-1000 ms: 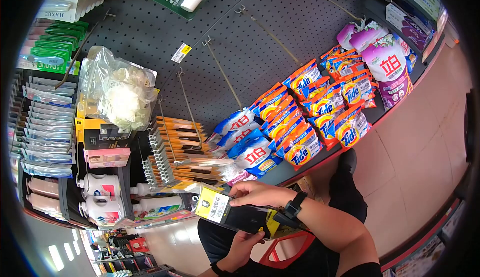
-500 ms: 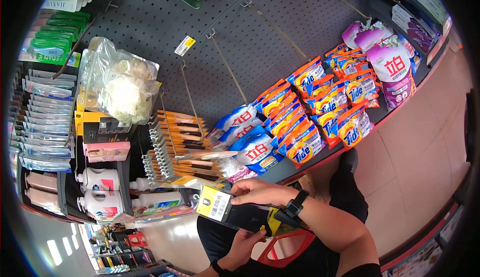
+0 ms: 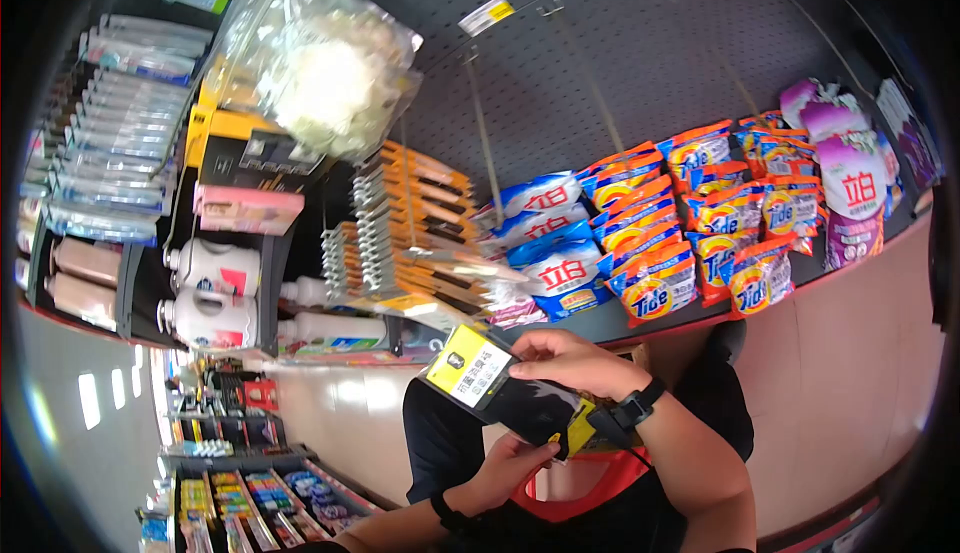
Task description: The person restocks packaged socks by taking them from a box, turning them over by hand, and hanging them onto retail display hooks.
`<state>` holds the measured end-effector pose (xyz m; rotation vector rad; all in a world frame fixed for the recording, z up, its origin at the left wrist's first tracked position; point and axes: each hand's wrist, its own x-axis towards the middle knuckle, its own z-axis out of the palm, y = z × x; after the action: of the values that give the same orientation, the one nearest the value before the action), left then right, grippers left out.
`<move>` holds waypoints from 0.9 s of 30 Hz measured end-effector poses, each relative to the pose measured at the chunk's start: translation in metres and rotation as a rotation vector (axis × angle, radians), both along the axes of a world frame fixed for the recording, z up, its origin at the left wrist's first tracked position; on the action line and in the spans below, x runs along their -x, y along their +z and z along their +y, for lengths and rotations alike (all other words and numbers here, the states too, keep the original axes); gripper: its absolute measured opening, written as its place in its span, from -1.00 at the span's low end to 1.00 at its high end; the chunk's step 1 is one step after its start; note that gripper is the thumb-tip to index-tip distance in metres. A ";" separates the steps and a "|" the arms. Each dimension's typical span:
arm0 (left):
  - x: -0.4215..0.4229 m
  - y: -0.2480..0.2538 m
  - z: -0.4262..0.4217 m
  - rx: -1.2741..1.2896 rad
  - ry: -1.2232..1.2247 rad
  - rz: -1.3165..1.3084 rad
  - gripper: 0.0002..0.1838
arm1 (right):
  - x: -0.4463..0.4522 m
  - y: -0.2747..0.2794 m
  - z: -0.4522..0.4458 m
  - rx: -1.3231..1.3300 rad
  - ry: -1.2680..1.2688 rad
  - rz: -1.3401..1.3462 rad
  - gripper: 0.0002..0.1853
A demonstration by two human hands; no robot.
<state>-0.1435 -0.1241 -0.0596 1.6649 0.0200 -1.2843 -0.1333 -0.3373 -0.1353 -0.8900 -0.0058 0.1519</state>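
Observation:
A flat pack of black socks [image 3: 540, 405], with a yellow and white printed label [image 3: 470, 366] at its upper left end, is held low in front of my body. My right hand [image 3: 560, 361] pinches its upper edge beside the label; a black watch is on that wrist. From below, my left hand [image 3: 515, 468] grips the lower edge near a yellow band, thumb on top. Just beyond the label hangs a row of orange-topped packs [image 3: 425, 203] on white plastic hooks. Part of the pack's right end is hidden by my right hand and wrist.
Orange Tide bags [image 3: 655, 283], blue and white bags [image 3: 562, 273] and purple bags [image 3: 855, 193] line the shelf. A clear bag of what looks like cauliflower [image 3: 335, 78] is at upper left, above white jugs [image 3: 215, 318]. Metal hooks [image 3: 485, 128] stick out of the pegboard. Red plastic [image 3: 590, 488] lies below my hands.
My view has shifted, so the shelf goods at left sit higher and farther right, and more of the aisle shows at lower left. Both hands keep their hold on the pack.

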 end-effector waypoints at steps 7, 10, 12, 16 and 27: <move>-0.002 -0.002 0.021 -0.004 0.028 -0.017 -0.73 | -0.007 0.003 0.003 -0.042 0.078 0.098 -0.74; 0.000 -0.006 0.037 0.034 0.085 0.054 -0.70 | -0.008 -0.001 0.010 -0.037 0.074 0.203 -0.77; -0.007 0.005 0.035 -0.004 0.072 0.095 -0.65 | -0.011 -0.002 0.013 -0.036 0.086 0.215 -0.75; -0.008 -0.006 0.051 0.032 0.130 0.147 -0.61 | -0.013 0.006 0.019 0.010 0.094 0.294 -0.72; -0.022 -0.035 0.056 0.190 0.170 0.100 -0.55 | -0.024 -0.005 0.022 0.098 0.136 0.417 -0.66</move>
<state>-0.1218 -0.0676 -0.0950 1.4053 0.0949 -1.2010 -0.1095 -0.3154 -0.1406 -0.9421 0.3322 0.4663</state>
